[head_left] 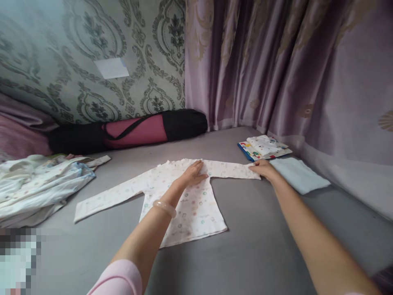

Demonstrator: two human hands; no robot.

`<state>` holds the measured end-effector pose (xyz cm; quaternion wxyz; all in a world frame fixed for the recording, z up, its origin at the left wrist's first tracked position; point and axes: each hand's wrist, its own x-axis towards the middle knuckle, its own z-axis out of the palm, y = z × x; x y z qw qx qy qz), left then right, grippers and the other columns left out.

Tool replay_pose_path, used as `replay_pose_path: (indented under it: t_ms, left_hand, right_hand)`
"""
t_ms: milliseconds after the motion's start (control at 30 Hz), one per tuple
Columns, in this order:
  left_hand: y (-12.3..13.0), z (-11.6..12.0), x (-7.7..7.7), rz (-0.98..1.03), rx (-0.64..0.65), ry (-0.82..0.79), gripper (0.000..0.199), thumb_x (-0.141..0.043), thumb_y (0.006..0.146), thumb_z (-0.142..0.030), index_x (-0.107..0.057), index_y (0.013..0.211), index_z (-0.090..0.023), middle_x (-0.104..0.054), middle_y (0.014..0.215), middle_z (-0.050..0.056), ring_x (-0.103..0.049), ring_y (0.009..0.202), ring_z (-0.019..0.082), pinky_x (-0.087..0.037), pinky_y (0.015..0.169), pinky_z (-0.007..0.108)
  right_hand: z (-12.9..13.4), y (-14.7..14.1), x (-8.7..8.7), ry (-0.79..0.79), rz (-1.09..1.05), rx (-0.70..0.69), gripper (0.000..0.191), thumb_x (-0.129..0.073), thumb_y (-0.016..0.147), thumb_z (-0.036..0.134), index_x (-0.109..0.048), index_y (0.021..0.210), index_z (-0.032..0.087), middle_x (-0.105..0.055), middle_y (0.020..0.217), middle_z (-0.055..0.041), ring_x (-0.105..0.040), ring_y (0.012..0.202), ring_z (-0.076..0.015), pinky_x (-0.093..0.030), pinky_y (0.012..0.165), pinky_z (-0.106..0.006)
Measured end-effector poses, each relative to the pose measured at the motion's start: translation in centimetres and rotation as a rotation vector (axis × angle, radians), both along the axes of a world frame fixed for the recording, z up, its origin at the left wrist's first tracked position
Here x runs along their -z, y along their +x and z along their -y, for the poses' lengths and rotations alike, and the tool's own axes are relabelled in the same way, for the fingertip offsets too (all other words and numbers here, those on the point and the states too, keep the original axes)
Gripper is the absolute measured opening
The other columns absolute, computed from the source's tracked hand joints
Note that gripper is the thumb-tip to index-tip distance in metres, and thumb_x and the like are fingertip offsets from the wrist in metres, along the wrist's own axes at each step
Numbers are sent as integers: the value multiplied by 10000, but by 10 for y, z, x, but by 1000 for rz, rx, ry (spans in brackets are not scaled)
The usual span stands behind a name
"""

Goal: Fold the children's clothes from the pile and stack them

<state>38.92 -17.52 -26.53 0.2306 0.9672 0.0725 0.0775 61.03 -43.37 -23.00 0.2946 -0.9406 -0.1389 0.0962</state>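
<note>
Curtains and patterned wallpaper close in the grey bed; on it the small white shirt lies flat, my left hand pressing open-palmed on its chest, my right hand pinching a sleeve's cuff.

This is looking like a bedroom in a home: a wide grey bed sheet is stretching to a wall with grey-green damask-patterned wallpaper, mauve satin curtains are hanging along the side, and a crumpled heap of pale printed laundry is lying beside small folded baby clothes.
</note>
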Motion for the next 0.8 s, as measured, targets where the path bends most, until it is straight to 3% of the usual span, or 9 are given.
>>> replay_pose_path:
  t_ms: [167, 333, 567, 800]
  left_hand:
    - [-2, -1, -3, -80, 21, 61, 814, -545, 823, -543, -333, 1429, -42, -264, 1533, 222, -226, 1436, 301, -206, 1170, 390]
    - [2, 0, -10, -211, 6, 100, 905, -525, 803, -616, -240, 1473, -80, -189, 1567, 193, -179, 1446, 313, -183, 1166, 404]
    - [11, -1, -27, -330, -1, 147, 940, -565, 728, -680, -255, 1466, -187, -190, 1568, 162, -221, 1387, 412, -258, 1089, 533]
    - [22, -5, -38, -279, -16, 88, 925, -738, 578, -626, -475, 1364, -215, -393, 1436, 194, -324, 1304, 462, -304, 1030, 605]
  right_hand:
    - [-13, -10, -12, 515, -44, 191, 127, -651, 642, 269, -572, 648, 171, -502, 507, 54, -490, 511, -115, -352, 445, -202]
    - [-31, -31, -44, 913, -259, 275, 56, -582, 682, 190, -549, 719, 165, -533, 557, 39, -504, 482, -112, -396, 410, -200]
    - [-57, -70, -93, 1075, -358, 190, 35, -503, 754, 147, -526, 731, 159, -522, 553, 32, -500, 433, -111, -360, 311, -182]
    - [-111, -122, -106, 1131, -452, -3, 17, -521, 756, 181, -528, 755, 165, -553, 570, 33, -493, 404, -91, -405, 322, -184]
